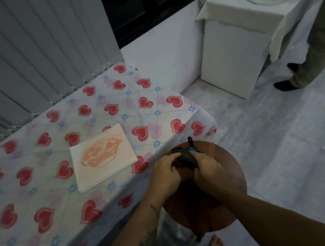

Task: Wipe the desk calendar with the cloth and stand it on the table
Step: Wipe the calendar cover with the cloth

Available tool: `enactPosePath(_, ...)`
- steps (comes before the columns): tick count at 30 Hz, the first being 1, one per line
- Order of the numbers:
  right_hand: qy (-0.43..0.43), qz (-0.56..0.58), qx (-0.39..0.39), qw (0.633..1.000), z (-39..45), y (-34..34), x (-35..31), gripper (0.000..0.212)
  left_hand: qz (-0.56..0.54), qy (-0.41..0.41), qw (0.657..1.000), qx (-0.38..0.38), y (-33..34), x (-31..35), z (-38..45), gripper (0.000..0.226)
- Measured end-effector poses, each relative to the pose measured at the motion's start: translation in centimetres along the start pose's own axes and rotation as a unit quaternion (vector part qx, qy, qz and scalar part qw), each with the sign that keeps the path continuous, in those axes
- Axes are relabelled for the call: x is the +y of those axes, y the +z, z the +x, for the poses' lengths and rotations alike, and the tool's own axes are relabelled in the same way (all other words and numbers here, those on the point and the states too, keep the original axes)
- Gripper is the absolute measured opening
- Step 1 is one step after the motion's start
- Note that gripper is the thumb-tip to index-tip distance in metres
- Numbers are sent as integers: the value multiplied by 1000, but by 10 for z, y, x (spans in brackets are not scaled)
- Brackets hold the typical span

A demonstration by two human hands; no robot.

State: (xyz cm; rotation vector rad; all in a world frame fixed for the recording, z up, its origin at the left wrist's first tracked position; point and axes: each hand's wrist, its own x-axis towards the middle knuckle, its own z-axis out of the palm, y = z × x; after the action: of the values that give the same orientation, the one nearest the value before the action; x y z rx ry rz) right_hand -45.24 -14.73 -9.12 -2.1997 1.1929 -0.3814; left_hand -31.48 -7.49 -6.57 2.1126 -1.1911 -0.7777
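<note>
The desk calendar (103,158) lies flat on the table (39,184), a white pad with an orange drawing on its top sheet. The table wears a white cover printed with red hearts. To the calendar's right, over a round brown stool (230,178), both hands hold a dark cloth (185,157) with a blue edge and a small black loop. My left hand (164,178) grips the cloth's left side. My right hand (207,171) grips its right side. The two hands touch each other, apart from the calendar.
Grey vertical blinds (29,54) hang behind the table. A white cabinet (237,47) with a cream cover and white dishes stands at the back right. Another person's legs (312,50) stand beside it on the pale tiled floor. A dark window is at the top.
</note>
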Motion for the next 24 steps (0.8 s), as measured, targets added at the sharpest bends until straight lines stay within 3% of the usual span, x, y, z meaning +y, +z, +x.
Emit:
enactPosePath(4, -5, -14, -75, 997, -7, -8, -4, 64, -43, -29, 998, -46, 4, -9, -6, 54)
enactPosePath(7, -20, -17, -69, 997, -9, -3, -14, 57, -80, -40, 994, -56, 0, -9, -8, 56)
enactPosePath(13, 12, 78, 25, 997, 25, -1, -71, 40, -119, -11, 990, 69, -65, -36, 0, 41)
enactPosePath(19, 27, 182, 73, 980, 64, 5, -125, 38, -81, -63, 962, 252, -142, -99, 7, 40)
enactPosePath(24, 55, 209, 106, 971, 86, 20, -162, 41, -46, -139, 960, 238, -177, -155, 21, 44)
